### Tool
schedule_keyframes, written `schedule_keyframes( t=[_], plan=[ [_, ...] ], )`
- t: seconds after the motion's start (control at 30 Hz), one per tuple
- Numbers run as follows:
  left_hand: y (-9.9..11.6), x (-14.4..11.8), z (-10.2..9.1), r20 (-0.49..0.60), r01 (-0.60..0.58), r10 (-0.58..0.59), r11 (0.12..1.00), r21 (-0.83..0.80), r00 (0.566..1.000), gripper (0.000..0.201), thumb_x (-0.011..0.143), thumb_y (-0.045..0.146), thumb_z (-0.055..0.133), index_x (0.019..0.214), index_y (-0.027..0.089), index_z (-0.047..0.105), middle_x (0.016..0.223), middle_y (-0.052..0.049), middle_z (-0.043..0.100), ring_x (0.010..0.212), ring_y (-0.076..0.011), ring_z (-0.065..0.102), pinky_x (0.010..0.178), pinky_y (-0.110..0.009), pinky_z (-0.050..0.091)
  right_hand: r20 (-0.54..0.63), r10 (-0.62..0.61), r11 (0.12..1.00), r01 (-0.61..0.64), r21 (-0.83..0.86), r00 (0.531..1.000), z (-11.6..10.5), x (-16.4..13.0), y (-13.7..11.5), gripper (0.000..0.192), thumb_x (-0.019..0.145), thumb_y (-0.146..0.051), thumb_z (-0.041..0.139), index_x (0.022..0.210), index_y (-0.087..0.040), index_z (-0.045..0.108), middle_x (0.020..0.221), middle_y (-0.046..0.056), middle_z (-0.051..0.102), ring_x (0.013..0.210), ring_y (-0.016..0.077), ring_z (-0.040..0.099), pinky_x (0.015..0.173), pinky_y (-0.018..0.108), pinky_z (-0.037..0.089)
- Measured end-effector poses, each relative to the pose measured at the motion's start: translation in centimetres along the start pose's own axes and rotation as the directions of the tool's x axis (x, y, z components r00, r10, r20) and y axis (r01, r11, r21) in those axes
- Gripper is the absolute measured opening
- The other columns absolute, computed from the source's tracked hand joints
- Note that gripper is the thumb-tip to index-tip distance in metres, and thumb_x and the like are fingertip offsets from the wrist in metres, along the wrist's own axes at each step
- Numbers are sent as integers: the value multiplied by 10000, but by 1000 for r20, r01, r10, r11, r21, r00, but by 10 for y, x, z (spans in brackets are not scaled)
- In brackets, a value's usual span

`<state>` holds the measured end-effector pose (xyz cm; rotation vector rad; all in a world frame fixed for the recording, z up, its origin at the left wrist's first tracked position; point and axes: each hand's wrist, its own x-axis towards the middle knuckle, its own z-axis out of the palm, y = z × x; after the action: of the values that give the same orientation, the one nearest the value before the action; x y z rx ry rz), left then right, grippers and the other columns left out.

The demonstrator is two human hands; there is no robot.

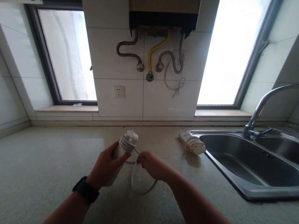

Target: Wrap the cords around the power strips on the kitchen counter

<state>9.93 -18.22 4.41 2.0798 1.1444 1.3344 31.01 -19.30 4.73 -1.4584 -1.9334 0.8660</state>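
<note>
Left hand [106, 166]: grip closed around a white filter cartridge [123, 148], held upright-tilted above the desk [28, 169], ribbed cap end up and away from the palm. Black wristband [86, 189] on that wrist. Right hand [151, 165]: grip pinched shut on a thin white tube [140, 187], just right of the cartridge cap. The tube runs from the cap, through the pinch, and hangs in a loop below both grips. A second white cartridge [193, 143] lies on its side on the desk, well right of and beyond the right grip, touching the steel sink [254, 168] rim. Faucet [270, 101] stands behind the basins. Water heater [163, 8] with hoses on the tiled wall, far beyond both grips
</note>
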Motion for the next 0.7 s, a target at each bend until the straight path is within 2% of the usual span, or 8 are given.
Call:
schedule_keyframes(
  t=[0.13, 0.2, 0.27, 0.33, 0.4, 0.43, 0.53, 0.7],
  plan=[
    [-2, 5, -7, -137, 16, -21, 999, -41, 990, 497, 858, 522, 632, 1229, 191, 627, 1033, -34, 704, 939, -211, 617, 817, -283, 469, 1, 48, 808, -40, 587, 999, 3, -2, -14, 153, 928, -246, 508, 924, -122, 597, 598, -56, 380, 470, 67, 328, 563, 276, 495],
    [-4, 7, -10, -200, 29, -40, 998, -57, 979, 479, 861, 522, 625, 1203, 187, 637, 1008, -32, 704, 913, -205, 611, 798, -277, 463, -4, -14, 669, 12, 743, 1000, 2, -3, -17, 138, 911, -265, 562, 909, -127, 567, 610, -60, 399, 478, 63, 347, 643, 324, 541],
    [-7, 9, -13, -250, 43, -58, 997, -66, 967, 470, 858, 527, 627, 1180, 185, 647, 979, -32, 702, 900, -202, 606, 776, -271, 458, 19, -36, 639, 9, 769, 999, 1, -6, -18, 176, 911, -311, 581, 924, -138, 549, 649, -52, 430, 478, 59, 344, 576, 274, 493],
    [-10, 10, -17, -286, 48, -72, 995, -88, 956, 464, 861, 535, 621, 1151, 174, 656, 957, -38, 697, 894, -200, 602, 748, -264, 455, 29, -25, 772, 1, 635, 999, -2, -8, -18, 204, 945, -347, 532, 952, -146, 567, 639, -50, 417, 468, 61, 307, 485, 218, 354],
    [-13, 11, -19, -307, 68, -106, 989, -132, 946, 470, 861, 553, 614, 1109, 158, 666, 922, -44, 691, 854, -194, 597, 700, -255, 450, -70, -82, 959, 98, 266, 994, -4, -10, -18, 232, 972, -345, 492, 923, -151, 608, 620, -32, 443, 491, 73, 328, 502, 225, 270],
    [-15, 12, -20, -309, 84, -129, 984, -156, 942, 477, 858, 564, 611, 1091, 152, 670, 902, -45, 687, 827, -189, 593, 678, -251, 445, -134, -158, 987, 162, 20, 978, -5, -12, -18, 247, 980, -336, 485, 889, -154, 624, 627, -15, 485, 521, 83, 375, 531, 237, 264],
    [-18, 13, -20, -289, 129, -177, 976, -177, 941, 509, 835, 590, 622, 1072, 144, 678, 850, -39, 681, 779, -181, 586, 654, -246, 437, -172, -437, 784, 281, -554, 883, -8, -20, -22, 234, 987, -311, 491, 867, -176, 640, 737, 26, 628, 647, 122, 515, 606, 269, 265],
    [-18, 12, -16, -188, 162, -153, 986, 32, 970, 524, 818, 608, 634, 1144, 200, 666, 945, -37, 710, 870, -212, 634, 749, -273, 456, -4, -628, 485, 387, -784, 778, -15, -35, -30, 171, 997, -281, 497, 898, -195, 607, 825, 5, 678, 740, 157, 570, 649, 299, 296]
  ],
)
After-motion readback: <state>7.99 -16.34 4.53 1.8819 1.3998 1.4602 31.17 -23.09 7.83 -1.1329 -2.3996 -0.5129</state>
